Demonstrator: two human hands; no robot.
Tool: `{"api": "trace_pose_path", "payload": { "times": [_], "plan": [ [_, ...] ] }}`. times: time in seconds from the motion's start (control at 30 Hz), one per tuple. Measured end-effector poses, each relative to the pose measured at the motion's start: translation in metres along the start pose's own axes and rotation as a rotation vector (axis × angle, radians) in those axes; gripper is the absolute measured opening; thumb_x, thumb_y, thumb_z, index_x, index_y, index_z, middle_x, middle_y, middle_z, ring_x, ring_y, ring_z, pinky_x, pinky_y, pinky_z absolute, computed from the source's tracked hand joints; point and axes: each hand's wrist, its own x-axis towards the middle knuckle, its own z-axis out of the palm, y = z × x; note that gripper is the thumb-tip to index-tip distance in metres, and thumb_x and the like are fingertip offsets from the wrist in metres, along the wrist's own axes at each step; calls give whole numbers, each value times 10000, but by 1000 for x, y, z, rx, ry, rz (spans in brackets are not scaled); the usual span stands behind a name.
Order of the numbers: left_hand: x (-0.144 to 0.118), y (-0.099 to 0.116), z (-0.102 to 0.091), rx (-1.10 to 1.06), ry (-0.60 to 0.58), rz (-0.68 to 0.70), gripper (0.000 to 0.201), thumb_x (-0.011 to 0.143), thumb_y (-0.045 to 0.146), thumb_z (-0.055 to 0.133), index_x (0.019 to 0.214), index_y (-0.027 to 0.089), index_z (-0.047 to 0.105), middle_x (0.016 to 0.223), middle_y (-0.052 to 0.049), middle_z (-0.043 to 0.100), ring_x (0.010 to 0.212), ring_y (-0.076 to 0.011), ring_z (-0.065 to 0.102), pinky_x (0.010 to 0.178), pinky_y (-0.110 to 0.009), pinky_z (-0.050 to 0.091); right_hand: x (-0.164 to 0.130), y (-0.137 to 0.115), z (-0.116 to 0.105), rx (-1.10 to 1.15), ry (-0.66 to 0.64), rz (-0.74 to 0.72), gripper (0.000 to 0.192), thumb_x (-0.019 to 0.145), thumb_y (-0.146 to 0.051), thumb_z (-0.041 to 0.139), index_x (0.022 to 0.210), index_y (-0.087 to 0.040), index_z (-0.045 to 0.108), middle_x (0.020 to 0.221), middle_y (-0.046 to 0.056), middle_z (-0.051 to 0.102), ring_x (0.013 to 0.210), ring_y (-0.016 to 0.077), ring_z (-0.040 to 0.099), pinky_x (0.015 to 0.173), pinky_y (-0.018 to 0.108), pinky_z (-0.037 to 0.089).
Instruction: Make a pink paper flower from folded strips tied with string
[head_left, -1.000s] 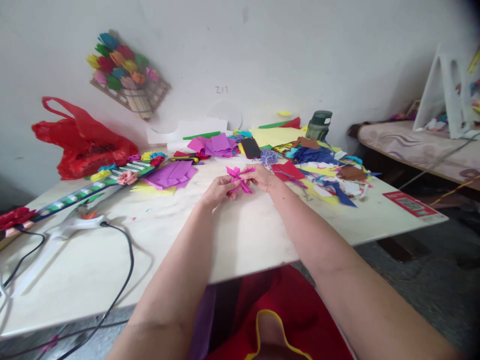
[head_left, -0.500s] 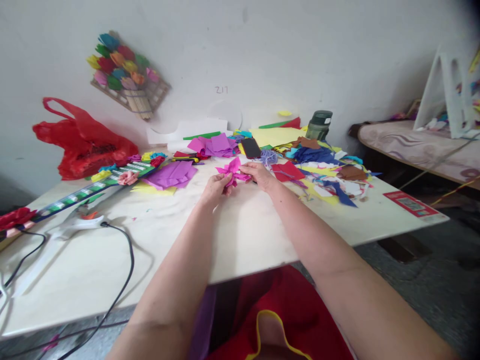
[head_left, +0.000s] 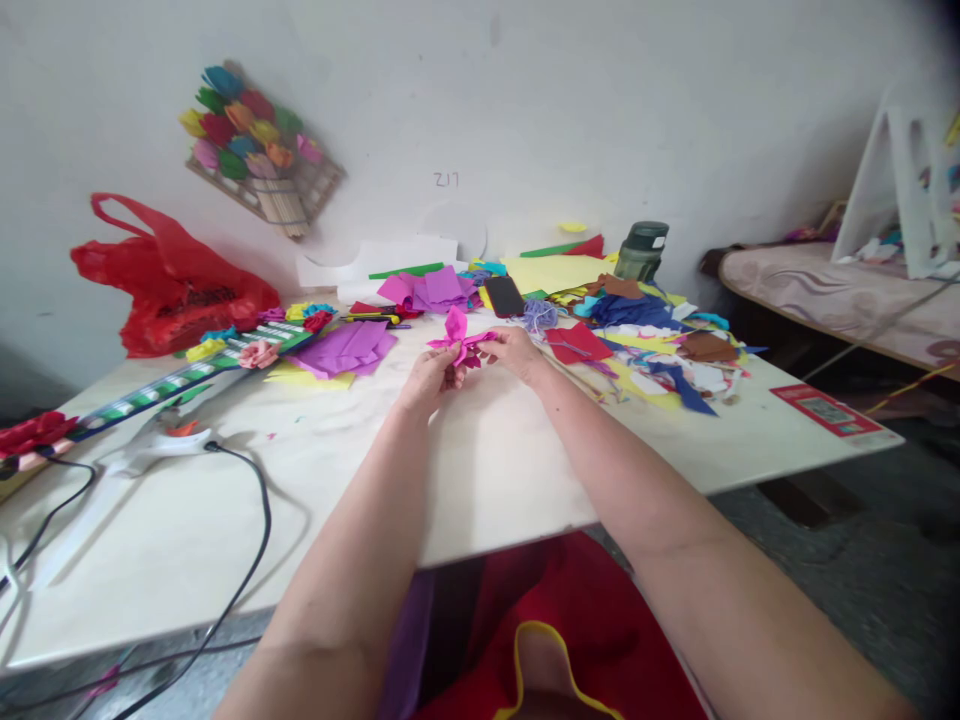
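A bright pink paper flower [head_left: 456,326] with pointed petals is held up over the middle of the table. My left hand [head_left: 433,378] is closed around its base, the fingers partly hidden by the petals. From the right, my right hand [head_left: 511,353] pinches one of the flower's petals between thumb and fingers. Just beyond lie a dark phone [head_left: 504,297] and a ball of lilac yarn [head_left: 539,315]. Red paper squares [head_left: 578,343] lie to the right of my right hand, and purple paper sheets [head_left: 345,348] to the left.
A hot glue gun [head_left: 154,455] with a black cable lies at the left, by a strip decorated with paper flowers. Behind it stands a red plastic bag [head_left: 180,290]. Coloured scraps [head_left: 679,370] and a green bottle [head_left: 640,252] occupy the right. The white table's front edge [head_left: 510,543] is near my body.
The pink flower has turned and tipped slightly left, so one petal now points upward. My right hand has shifted its pinch on the petal at the right. Both hands stay close together.
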Motion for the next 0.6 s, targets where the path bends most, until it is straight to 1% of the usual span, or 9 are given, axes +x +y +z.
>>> {"api": "trace_pose_path", "payload": {
  "times": [0.07,0.1,0.2,0.27,0.33,0.4,0.5,0.6],
  "plan": [
    [0,1,1,26,23,6,346,728,455,576,587,151,490,433,13,491,365,-65,410,399,-203,300,0,-2,-1,3,37,15,85,638,-207,580,652,-137,626,578,10,597,548,105,530,508,220,423],
    [0,2,1,42,60,19,374,729,488,560,583,152,487,433,9,492,366,-65,410,402,-203,307,-1,-3,-1,8,54,24,83,634,-203,574,636,-136,624,571,14,598,544,107,529,494,217,416],
    [1,6,1,78,257,122,434,714,575,528,605,157,486,447,10,495,384,-69,424,425,-206,340,-1,-6,-2,35,77,58,78,614,-185,559,590,-133,612,540,12,593,507,96,517,460,203,396],
    [2,7,1,100,392,217,434,677,588,561,643,160,499,486,18,509,420,-75,455,458,-209,369,-2,-7,-2,53,80,73,81,599,-175,547,555,-130,598,491,0,567,463,86,497,446,199,391],
    [3,8,1,145,475,296,420,630,568,618,677,162,519,545,22,528,484,-84,498,498,-212,391,-2,-8,-2,60,77,78,91,588,-170,537,524,-127,585,452,-8,542,428,82,479,435,201,388],
    [5,7,1,211,491,350,405,600,538,658,695,163,539,609,16,546,560,-98,532,547,-220,407,-2,-8,-2,65,69,91,99,581,-170,531,504,-127,575,435,-8,535,404,80,467,423,204,380],
    [6,5,1,329,424,374,380,593,498,682,740,162,582,743,-22,596,722,-138,568,656,-250,428,-3,-9,-3,91,59,118,97,569,-170,531,485,-132,559,419,-12,527,384,76,449,408,204,360],
    [6,4,0,453,347,385,391,570,438,724,849,182,624,957,-54,619,955,-191,545,805,-293,412,-3,-10,-5,123,60,111,96,557,-178,532,474,-135,555,404,-17,513,382,76,440,406,206,350]
  ]
}}
